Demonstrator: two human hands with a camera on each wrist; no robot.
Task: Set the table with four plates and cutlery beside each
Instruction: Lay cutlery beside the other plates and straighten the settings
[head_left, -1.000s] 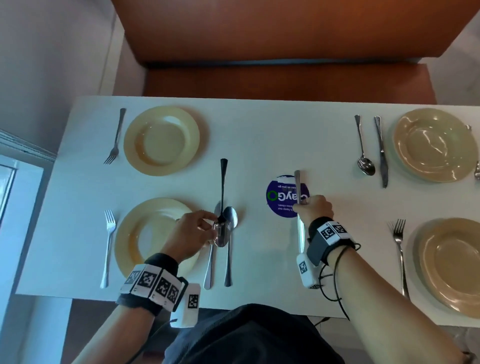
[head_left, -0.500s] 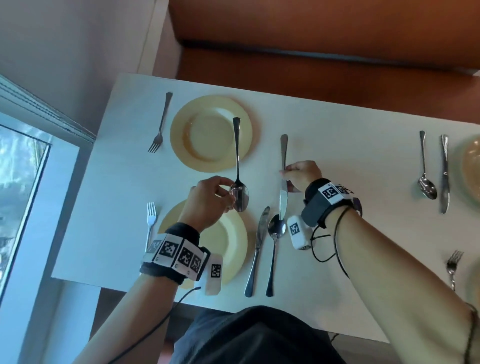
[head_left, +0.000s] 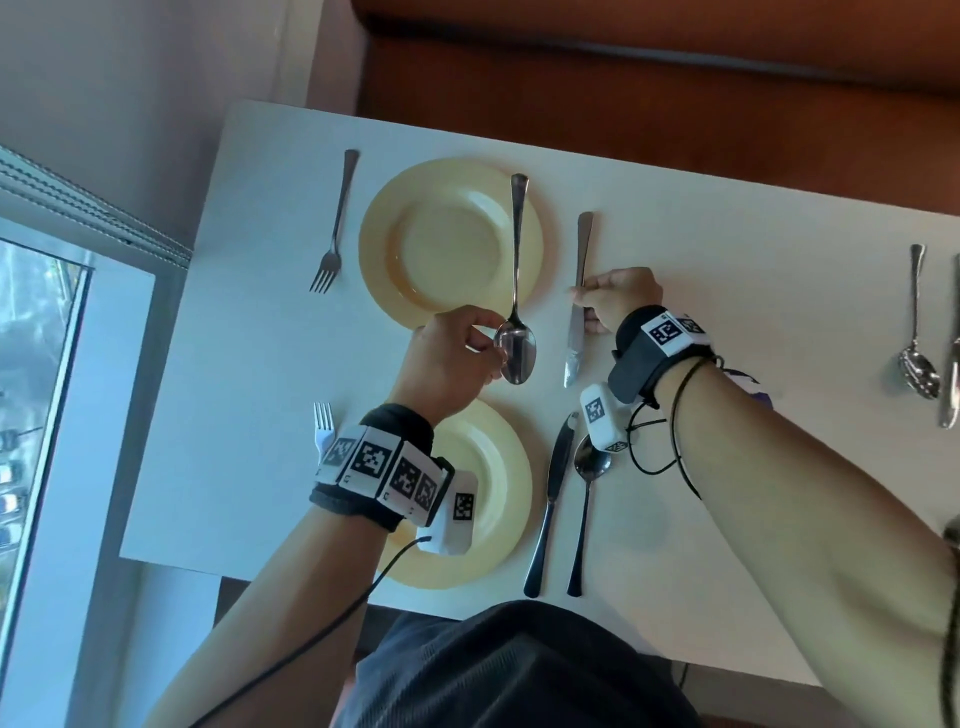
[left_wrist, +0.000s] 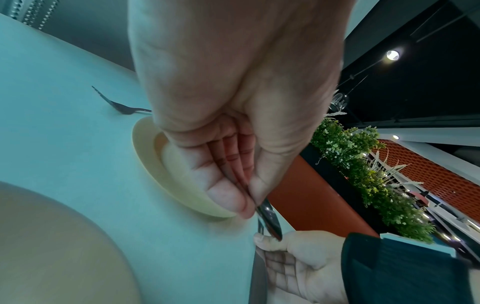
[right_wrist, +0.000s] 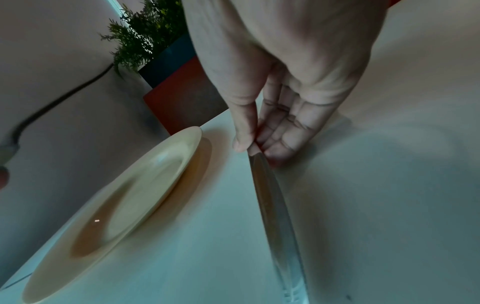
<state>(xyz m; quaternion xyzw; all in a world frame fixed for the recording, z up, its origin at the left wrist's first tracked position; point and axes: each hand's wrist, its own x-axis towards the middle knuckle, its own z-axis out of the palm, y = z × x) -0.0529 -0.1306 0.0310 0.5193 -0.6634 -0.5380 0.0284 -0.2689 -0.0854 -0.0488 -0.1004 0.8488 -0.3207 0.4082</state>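
Observation:
My left hand (head_left: 491, 345) pinches a spoon (head_left: 515, 291) by its bowl; the handle points away from me over the right rim of the far yellow plate (head_left: 415, 244). In the left wrist view thumb and fingers close on the spoon (left_wrist: 270, 220) beside that plate (left_wrist: 153, 164). My right hand (head_left: 582, 299) pinches a knife (head_left: 581, 260) at mid-length, just right of the far plate, handle away from me, low over the table. The right wrist view shows the knife (right_wrist: 272, 205) blade running toward the camera beside the plate (right_wrist: 124, 195).
A fork (head_left: 332, 228) lies left of the far plate. The near plate (head_left: 493, 488) has a fork (head_left: 323, 431) on its left and a knife (head_left: 550, 499) and spoon (head_left: 587, 493) on its right. Another spoon (head_left: 917, 332) and knife (head_left: 953, 364) lie at far right. A window frame (head_left: 119, 312) borders the white table (head_left: 727, 291).
Both hands have moved away from me, from beside the near plate to the far plate, carrying the spoon and the knife. The view has swung left.

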